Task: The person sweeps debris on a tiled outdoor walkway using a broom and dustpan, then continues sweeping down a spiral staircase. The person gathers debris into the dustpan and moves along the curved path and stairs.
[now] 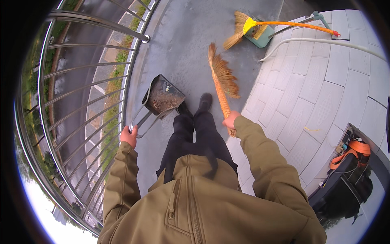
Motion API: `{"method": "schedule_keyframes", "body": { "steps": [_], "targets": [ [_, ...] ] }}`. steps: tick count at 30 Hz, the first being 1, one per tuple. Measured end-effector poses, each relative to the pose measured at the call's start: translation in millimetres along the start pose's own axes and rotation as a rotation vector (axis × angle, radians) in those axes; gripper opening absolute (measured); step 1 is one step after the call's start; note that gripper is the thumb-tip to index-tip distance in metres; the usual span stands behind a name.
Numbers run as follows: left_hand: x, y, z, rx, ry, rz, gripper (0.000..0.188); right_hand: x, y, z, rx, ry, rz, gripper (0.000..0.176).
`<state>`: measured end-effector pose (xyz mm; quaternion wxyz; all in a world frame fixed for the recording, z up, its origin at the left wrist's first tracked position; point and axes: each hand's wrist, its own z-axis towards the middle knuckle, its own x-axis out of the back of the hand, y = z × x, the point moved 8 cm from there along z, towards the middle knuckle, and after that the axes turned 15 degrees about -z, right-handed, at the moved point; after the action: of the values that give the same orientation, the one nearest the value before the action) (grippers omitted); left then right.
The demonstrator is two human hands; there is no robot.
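Note:
My left hand [129, 136] is closed around the grey handle of a black dustpan [163, 96], out in front of me on the left. Brown dirt and debris lie in its pan, and its near corner is close to my dark shoe. In my right hand [231, 119] is a straw broom [224, 73], gripped by its orange wrapped handle. The broom's bristles point ahead, away from me, fanned toward the right. Between broom and dustpan there is a gap, with my shoes partly in it. I cannot tell whether the bristles touch the floor.
A metal railing [91, 45] runs along the left, above a road. Ahead, a second straw broom [243, 27] lies across a green dustpan [262, 38]. A pale pipe [320, 39] crosses the tiled wall [317, 94]. Orange strapping [359, 152] sits in a recess at right.

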<state>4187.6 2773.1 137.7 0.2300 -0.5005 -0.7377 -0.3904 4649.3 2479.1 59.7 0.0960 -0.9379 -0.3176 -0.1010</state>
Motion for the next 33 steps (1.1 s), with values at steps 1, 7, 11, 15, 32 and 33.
{"method": "schedule_keyframes", "body": {
  "steps": [1,7,11,15,32,33],
  "targets": [
    [0,0,-1,-0.039,-0.011,-0.061,0.05,0,3,-16,-0.05,0.011,-0.004,0.045],
    [0,-6,1,-0.073,-0.007,-0.112,0.05,8,97,-130,-0.165,-0.061,0.509,0.05],
    [1,-12,0,0.024,-0.027,-0.06,0.053,-24,149,-158,-0.251,-0.01,0.637,0.047],
    [7,-8,-1,-0.015,-0.031,-0.075,0.053,-76,143,-121,-0.424,-0.066,0.819,0.032],
    [21,-60,54,-0.104,-0.079,-0.017,0.055,-117,123,-185,-0.334,0.007,0.978,0.041],
    [20,-62,57,-0.109,-0.099,-0.014,0.055,-137,129,-194,-0.386,-0.019,0.958,0.04]
  ]
}}
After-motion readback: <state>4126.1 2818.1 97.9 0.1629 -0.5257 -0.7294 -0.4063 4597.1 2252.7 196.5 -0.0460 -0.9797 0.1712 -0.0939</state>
